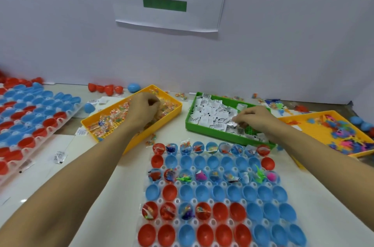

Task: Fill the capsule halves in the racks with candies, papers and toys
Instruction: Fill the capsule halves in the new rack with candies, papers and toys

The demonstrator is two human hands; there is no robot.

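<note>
Nearest the camera, the rack of red and blue capsule halves lies at the table's near edge, cups opening upward, long axis running away from the camera; its bottom row is cut off. Rows one, three and part of five hold small items, too small to identify. At the left edge, a second rack is cut off. The left hand curls into the candies in the yellow tray; its fingertips are hidden. The right hand pinches papers in the green tray.
</note>
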